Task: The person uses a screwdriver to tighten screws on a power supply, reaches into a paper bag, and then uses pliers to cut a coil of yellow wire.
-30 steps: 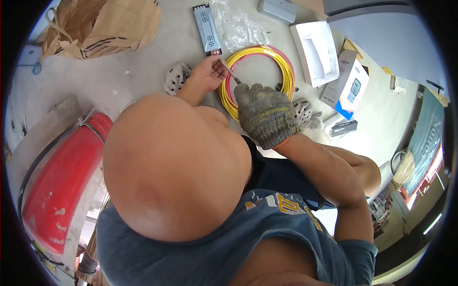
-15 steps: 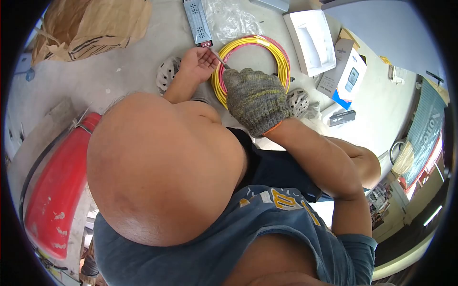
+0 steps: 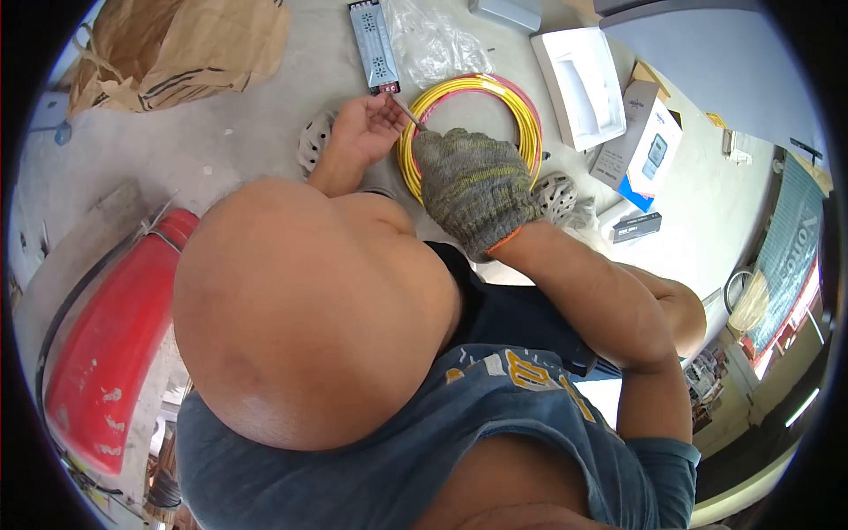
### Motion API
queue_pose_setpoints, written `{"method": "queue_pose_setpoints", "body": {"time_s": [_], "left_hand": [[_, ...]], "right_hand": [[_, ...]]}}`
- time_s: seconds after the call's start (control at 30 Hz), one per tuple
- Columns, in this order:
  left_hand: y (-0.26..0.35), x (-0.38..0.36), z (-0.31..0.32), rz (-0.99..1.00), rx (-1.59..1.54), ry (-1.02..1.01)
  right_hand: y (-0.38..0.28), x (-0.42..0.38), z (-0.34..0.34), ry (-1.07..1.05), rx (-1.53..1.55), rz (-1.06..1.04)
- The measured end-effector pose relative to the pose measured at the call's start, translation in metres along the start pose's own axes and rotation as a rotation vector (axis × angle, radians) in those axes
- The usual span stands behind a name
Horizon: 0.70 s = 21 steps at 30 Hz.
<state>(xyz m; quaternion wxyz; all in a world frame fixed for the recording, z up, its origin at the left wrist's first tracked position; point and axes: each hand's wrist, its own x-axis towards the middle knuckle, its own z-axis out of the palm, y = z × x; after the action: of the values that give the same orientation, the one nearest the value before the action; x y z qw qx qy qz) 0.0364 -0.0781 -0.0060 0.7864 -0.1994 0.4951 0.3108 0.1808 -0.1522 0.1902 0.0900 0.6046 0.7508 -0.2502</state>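
Observation:
My right hand (image 3: 477,187), in a grey-green knitted glove, is closed around a screwdriver (image 3: 407,112); its handle is hidden in the glove. The thin shaft points up and left to the red terminal end of a perforated metal power supply (image 3: 374,46) on the floor. Beside that end is my bare left hand (image 3: 364,129), palm partly up, fingers curled in at the screwdriver's tip. What its fingertips pinch, if anything, is too small to tell. A yellow and red coil of cable (image 3: 535,132) lies behind the gloved hand, partly covered by it.
Clear plastic wrap (image 3: 437,40) lies beside the power supply. On the right are a white tray (image 3: 579,88), a printed product box (image 3: 643,146) and a small dark box (image 3: 636,227). A paper bag (image 3: 212,53) stands upper left, a red tank (image 3: 115,344) lower left.
The view has shifted slightly, so the floor items appear a little lower and further right. Both hands keep nearly the same pose at the terminal end, and the screwdriver stays in the gloved hand.

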Motion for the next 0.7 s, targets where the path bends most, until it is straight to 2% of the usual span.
{"method": "queue_pose_setpoints", "body": {"time_s": [0.1,0.27,0.5,0.7], "left_hand": [[0.0,-0.004,0.002,0.004,0.02,0.005],[0.004,-0.008,0.004,-0.043,0.085,-0.046],[0.004,-0.01,0.004,-0.074,-0.021,-0.077],[0.006,-0.01,0.005,-0.083,-0.121,-0.052]], "right_hand": [[0.0,-0.002,-0.002,0.027,-0.047,-0.051],[-0.002,-0.001,-0.003,-0.004,0.031,0.014],[-0.004,-0.002,0.007,0.066,0.025,0.008],[-0.005,0.0,0.015,0.126,0.029,-0.098]]}}
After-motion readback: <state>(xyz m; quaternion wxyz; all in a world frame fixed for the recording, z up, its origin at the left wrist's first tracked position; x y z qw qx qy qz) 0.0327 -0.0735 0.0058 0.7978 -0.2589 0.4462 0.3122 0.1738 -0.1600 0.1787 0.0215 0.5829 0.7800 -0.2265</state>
